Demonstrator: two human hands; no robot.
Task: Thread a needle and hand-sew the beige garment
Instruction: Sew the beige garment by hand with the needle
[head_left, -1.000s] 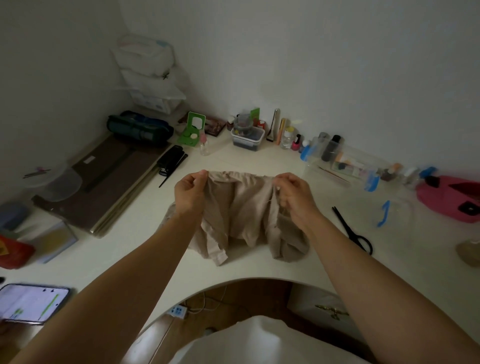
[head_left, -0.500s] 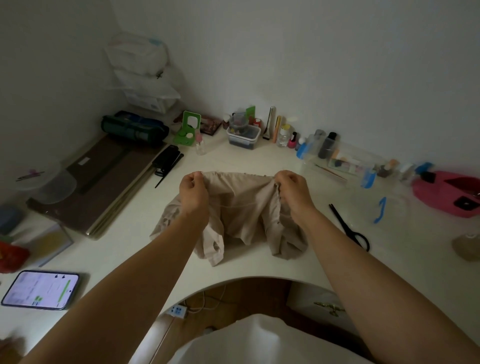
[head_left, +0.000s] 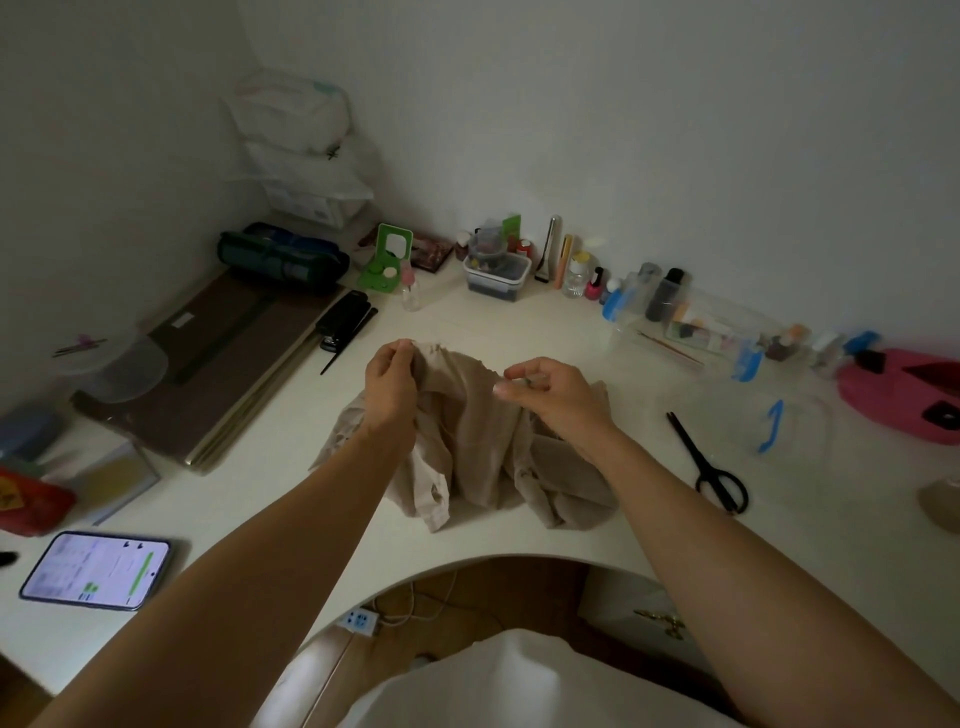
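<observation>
My left hand (head_left: 390, 387) pinches the far top edge of the crumpled beige cloth garment (head_left: 478, 447), which lies heaped on the cream surface (head_left: 291, 447) just behind its curved front cut-out. My right hand (head_left: 558, 395) hovers over the garment, fingers curled and thumb against forefinger; I cannot tell if anything is between them. The lit smartphone (head_left: 96, 570) shows writing too small to read, and bare surface separates the garment from the black scissors (head_left: 714, 467).
</observation>
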